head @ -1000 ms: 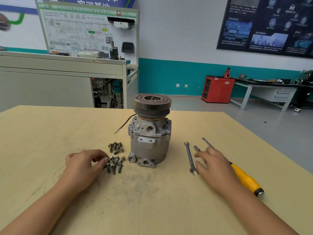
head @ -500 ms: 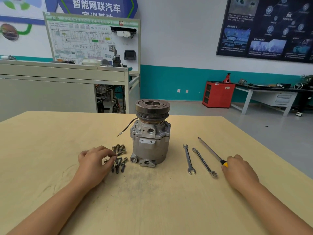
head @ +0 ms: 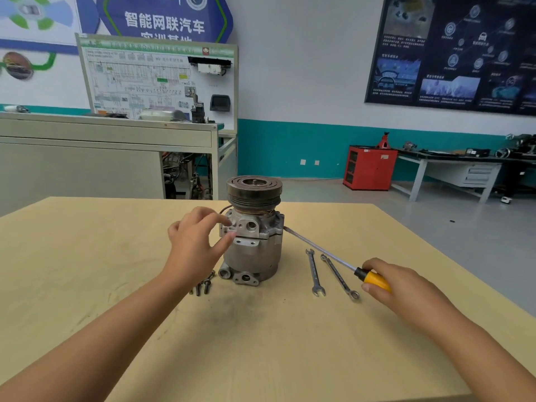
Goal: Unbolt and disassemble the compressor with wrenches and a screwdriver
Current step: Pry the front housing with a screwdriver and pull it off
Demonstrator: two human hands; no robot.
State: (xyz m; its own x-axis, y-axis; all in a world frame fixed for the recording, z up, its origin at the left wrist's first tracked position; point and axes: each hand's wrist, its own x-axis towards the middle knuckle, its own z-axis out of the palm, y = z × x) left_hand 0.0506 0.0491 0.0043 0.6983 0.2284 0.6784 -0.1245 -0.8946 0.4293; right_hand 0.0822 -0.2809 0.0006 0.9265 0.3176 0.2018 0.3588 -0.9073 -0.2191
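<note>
Fingers point(head: 377, 264) of the right hand point(head: 406, 285) grip the screwdriver point(head: 374, 278), the left hand point(head: 194, 242) spreads open at the compressor point(head: 252, 250) standing mid desk point(head: 87, 256); bolts point(head: 203, 284) lie removed beside it, housing seemingly not yet split.

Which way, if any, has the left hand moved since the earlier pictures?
Yes. The left hand went from the bolts at the foot of the compressor up to its upper housing.

1. A pale wooden table point(head: 87, 271) fills the foreground.
2. A wiring-diagram training board point(head: 139, 79) stands behind on the left, below a blue banner point(head: 165, 21).
3. A red cabinet point(head: 369, 168) with a red jack stand point(head: 383, 140) on top stands against the teal-banded wall.
4. A workbench with drawers point(head: 475, 172) stands just beside the cabinet, under a dark poster point(head: 452, 50).
</note>
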